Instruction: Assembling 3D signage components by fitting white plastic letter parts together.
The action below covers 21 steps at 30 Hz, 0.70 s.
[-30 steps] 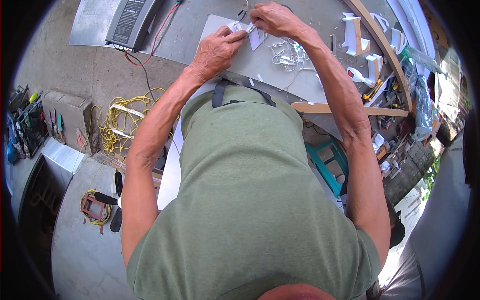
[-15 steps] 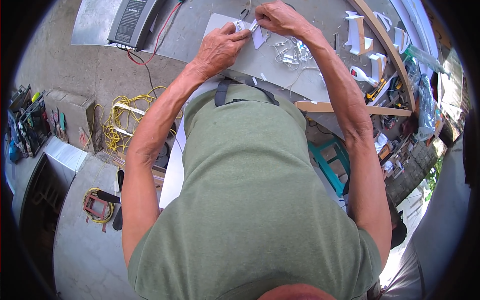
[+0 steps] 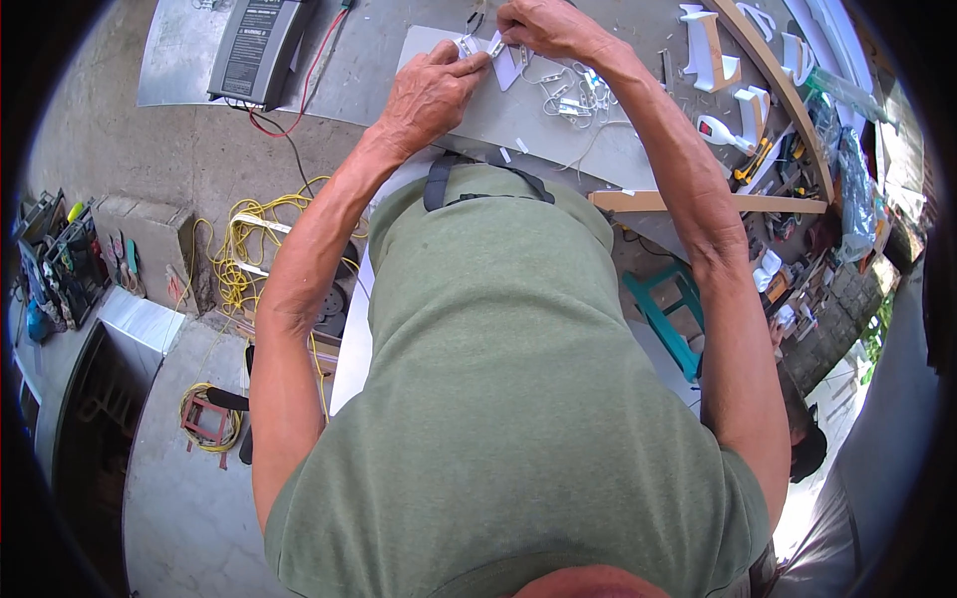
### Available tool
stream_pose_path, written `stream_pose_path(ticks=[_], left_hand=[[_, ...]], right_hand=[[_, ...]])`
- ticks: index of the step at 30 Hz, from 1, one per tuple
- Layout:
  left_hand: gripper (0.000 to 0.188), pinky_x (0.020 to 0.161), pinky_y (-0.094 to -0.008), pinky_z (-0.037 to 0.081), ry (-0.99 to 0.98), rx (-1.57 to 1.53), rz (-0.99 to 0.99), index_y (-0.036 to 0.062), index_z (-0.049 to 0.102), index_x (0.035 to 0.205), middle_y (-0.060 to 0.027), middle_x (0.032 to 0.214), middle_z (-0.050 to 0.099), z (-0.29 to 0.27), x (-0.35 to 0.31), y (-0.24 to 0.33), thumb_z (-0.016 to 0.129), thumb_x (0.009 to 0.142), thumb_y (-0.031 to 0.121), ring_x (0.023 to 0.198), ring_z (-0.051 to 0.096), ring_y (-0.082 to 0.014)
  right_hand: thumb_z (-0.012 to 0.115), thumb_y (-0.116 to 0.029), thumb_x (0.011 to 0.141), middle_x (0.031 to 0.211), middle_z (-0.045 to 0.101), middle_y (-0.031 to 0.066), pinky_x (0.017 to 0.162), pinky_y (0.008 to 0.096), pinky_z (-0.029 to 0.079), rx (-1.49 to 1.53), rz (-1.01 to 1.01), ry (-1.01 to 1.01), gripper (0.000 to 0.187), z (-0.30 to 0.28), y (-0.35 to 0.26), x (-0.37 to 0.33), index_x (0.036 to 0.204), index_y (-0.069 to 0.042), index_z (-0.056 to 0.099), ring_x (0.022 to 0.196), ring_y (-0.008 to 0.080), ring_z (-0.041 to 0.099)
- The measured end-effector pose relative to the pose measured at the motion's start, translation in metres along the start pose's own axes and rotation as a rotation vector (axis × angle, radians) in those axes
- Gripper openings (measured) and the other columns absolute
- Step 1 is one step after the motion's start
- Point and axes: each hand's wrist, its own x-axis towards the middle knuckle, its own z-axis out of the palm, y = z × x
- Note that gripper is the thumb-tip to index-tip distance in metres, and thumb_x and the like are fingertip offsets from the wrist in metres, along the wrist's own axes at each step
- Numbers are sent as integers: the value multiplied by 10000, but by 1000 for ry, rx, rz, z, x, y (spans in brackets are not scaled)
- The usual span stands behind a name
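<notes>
My left hand [image 3: 431,98] has its thumb and index finger on a small white LED module [image 3: 496,47] with wires. Its fingertips press at the module's near end. From the other side my right hand [image 3: 548,27] pinches at the same module, its fingers curled and partly hidden at the top edge. Under the fingers lies a white pointed, angled piece [image 3: 506,74], with another LED module [image 3: 466,45] on its left part. A wire runs from the piece to a loose string of white LED modules [image 3: 573,105] to the right. All this rests on a grey board [image 3: 424,45].
A grey power supply box [image 3: 257,50] with red and black leads stands at the left of the metal table. To the right are white-and-brown letter shapes [image 3: 706,50], a white glue gun [image 3: 723,132], a yellow cutter [image 3: 753,164] and a curved wooden strip [image 3: 788,90]. A green stool [image 3: 666,324] stands below.
The whole view has shifted slightly. Both hands stay at the LED module on the white piece, with only small finger movement.
</notes>
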Motion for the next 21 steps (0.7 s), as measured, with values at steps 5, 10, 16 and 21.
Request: stream_pose_path(ticks=[5,10,16,21], left_hand=[[289,863,-309,560,-48,-4,-9,97,752,1123,81,1290,666,-5,2,1,703,839,91,1015,599,-203],[333,876,-353,549,-25,3,-21,125,735,1181,56,1335,652,-2,-1,0,710,850,102,1053,602,-227],[342,911,-385,508,-21,34,-27,166,735,1198,42,1380,635,-1,-2,0,720,860,114,1118,591,-253],[360,925,-377,482,-47,53,-39,189,734,1208,46,1388,632,-2,-3,0,720,858,109,1147,578,-255]], right_hand=[[654,-159,808,744,679,231,658,498,551,-30,-70,31,143,13,13,7,801,-24,701,712,428,684],[638,-151,781,725,675,240,623,510,549,-76,-112,70,151,19,14,10,782,-15,704,690,440,678],[620,-148,750,663,655,244,587,520,546,-125,-70,105,164,22,13,12,700,-11,694,647,455,666],[611,-145,744,660,650,254,576,520,540,-118,-114,140,175,24,15,12,689,3,687,639,452,666]])
